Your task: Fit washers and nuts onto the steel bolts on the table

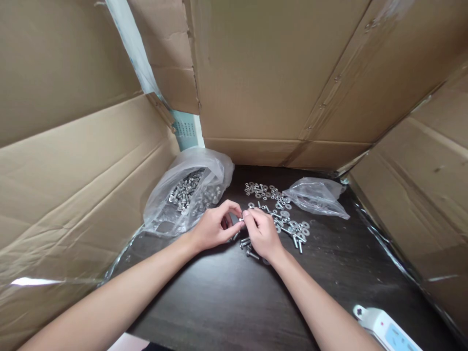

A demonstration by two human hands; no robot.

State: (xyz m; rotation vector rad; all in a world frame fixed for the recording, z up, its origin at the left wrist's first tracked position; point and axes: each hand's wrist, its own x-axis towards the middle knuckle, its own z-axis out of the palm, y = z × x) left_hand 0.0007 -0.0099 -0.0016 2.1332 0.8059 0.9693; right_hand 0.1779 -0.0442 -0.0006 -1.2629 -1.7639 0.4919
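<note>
My left hand [218,225] and my right hand [260,231] meet over the middle of the dark table. Between their fingertips a small silver bolt [241,219] shows, mostly covered by the fingers. Thumb and fingers of the left hand are pinched at it, and the right fingers are closed around it from the other side. Just below the hands lie several loose bolts [252,253]. Beyond and to the right of my right hand, washers [305,228], nuts and more bolts are scattered in a loose pile.
A clear plastic bag [219,165] full of metal fasteners stands open at the back left. Another, flattened plastic bag [321,195] lies at the back right. Cardboard walls [278,73] enclose the dark table [204,307]. A white power strip [383,326] sits front right.
</note>
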